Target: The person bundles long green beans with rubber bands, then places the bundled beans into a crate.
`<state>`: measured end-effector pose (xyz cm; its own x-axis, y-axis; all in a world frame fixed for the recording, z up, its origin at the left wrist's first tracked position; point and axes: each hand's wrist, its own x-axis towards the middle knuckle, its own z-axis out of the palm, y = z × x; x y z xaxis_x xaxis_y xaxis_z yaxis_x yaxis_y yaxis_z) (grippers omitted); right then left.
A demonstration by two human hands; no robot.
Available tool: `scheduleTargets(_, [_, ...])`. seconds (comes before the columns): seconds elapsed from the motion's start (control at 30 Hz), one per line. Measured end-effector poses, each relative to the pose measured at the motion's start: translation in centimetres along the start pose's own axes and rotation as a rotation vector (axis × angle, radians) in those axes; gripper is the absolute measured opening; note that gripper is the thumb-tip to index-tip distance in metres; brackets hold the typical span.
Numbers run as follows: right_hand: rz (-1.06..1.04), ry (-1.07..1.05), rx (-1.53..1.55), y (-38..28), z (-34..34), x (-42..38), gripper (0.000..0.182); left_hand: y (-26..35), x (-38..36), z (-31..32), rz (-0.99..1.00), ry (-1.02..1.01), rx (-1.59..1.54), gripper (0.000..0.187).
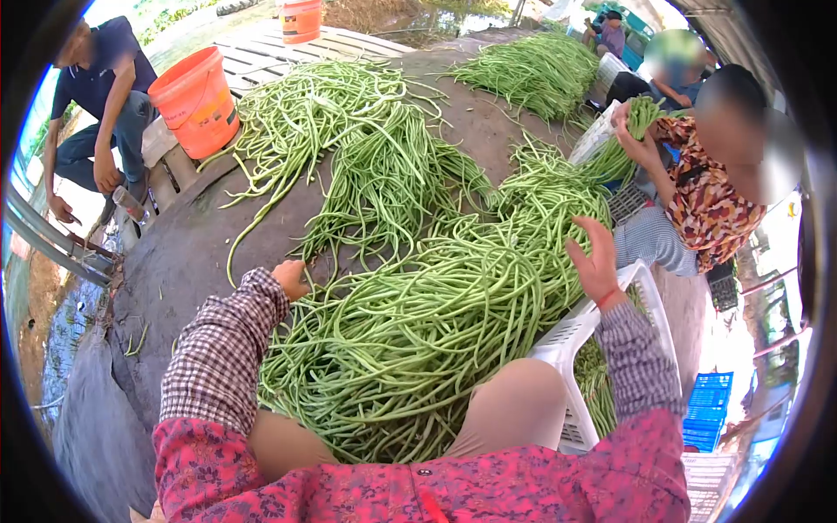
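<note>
Long green beans (418, 322) lie in a large tangled heap in front of me, reaching down between my knees. At the heap's left edge, my left hand (290, 279) has its fingers curled in against some bean ends; the fingertips are partly hidden. My right hand (595, 264) is raised at the heap's right side, thumb and fingers apart, with nothing in it. Below that hand, beside my right knee, stands a white plastic crate (571, 370) with long beans inside, partly covered by my forearm.
More beans (532, 74) lie farther back on the dark sheet (200, 231). An orange bucket (196, 105) stands at the left near a crouching person (105, 96). To the right, a co-worker (711, 166) holds a bunch of beans. Blue crates (708, 410) are stacked at lower right.
</note>
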<state>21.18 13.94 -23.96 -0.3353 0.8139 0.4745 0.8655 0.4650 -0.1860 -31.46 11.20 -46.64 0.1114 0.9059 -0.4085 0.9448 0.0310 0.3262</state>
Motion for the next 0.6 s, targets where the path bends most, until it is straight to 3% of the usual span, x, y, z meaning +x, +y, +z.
scheduleTargets(0.03, [-0.025, -0.037, 0.07, -0.3, 2.8, 3.0, 0.046, -0.9, 0.6, 0.7, -0.035, -0.037, -0.011, 0.068])
scheduleTargets(0.17, [0.242, -0.397, 0.174, 0.2, 19.0, 12.5, 0.072, -2.2, 1.4, 0.8, -0.182, 0.0, -0.001, 0.09])
scheduleTargets(0.3, [0.41, -0.587, 0.187, -0.8, 29.7, 15.6, 0.108, -3.9, 2.4, 4.2, -0.159, -0.143, 0.025, 0.097])
scheduleTargets(0.33, [0.473, -0.64, 0.162, -1.2, 31.6, 15.9, 0.121, -3.4, 2.2, 4.6, -0.147, -0.194, 0.055, 0.098])
scheduleTargets(0.47, [0.723, -0.732, 0.036, -2.6, 37.6, 16.1, 0.141, -2.5, 1.7, 4.6, -0.112, -0.23, 0.097, 0.105])
scheduleTargets(0.6, [0.888, -0.636, 0.14, -5.4, 40.7, 14.9, 0.14, -2.4, 1.9, 4.9, -0.114, -0.237, 0.081, 0.112])
